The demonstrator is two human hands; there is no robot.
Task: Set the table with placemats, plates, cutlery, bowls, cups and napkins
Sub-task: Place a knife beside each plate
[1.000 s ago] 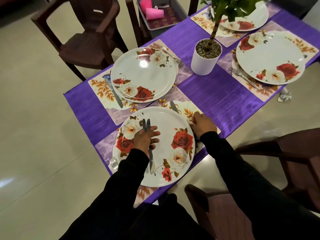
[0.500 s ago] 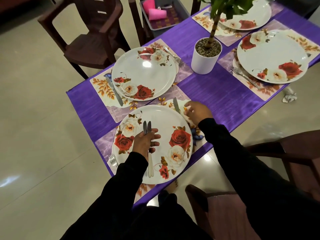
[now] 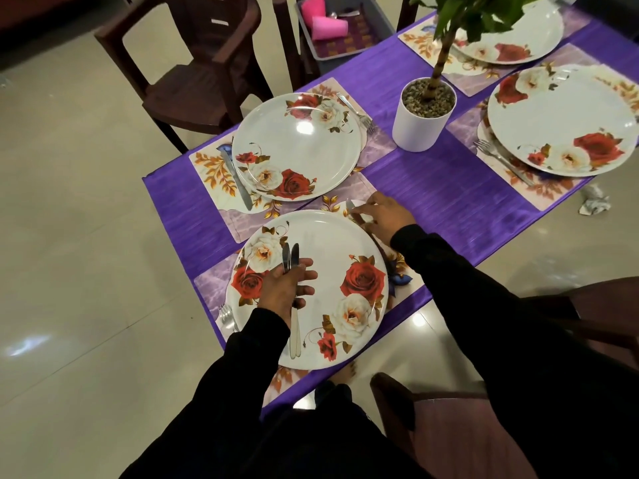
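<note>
the step in hand looks like the laying of cutlery at the nearest place setting. closest to the person, the left hand [image 3: 281, 288] is curled around a pair of steel table knives [image 3: 293, 299], their blades pointing away and their handles hanging toward the person, held just over the near round white plate with red and cream roses [image 3: 321, 243]. a steel fork [image 3: 226, 318] already lies on the floral placemat [image 3: 214, 283] just beside that plate's left rim. at the plate's far right rim, the right hand [image 3: 383, 219] pinches a single steel knife [image 3: 353, 206] by its blade end and rests it on the placemat, touching or nearly touching the plate's edge; the handle is hidden under the hand. the next move probably calls for straightening this knife alongside the plate and letting it go, then carrying the two spare knives to settings that lack one. beyond, a second rose plate [image 3: 297, 146] has a knife and fork either side. farther still on the purple-clothed counter [image 3: 432, 188] stand a white potted plant [image 3: 423, 115] and two more plates. a grey tray with pink cups [image 3: 328, 25] waits at the far end.
</note>
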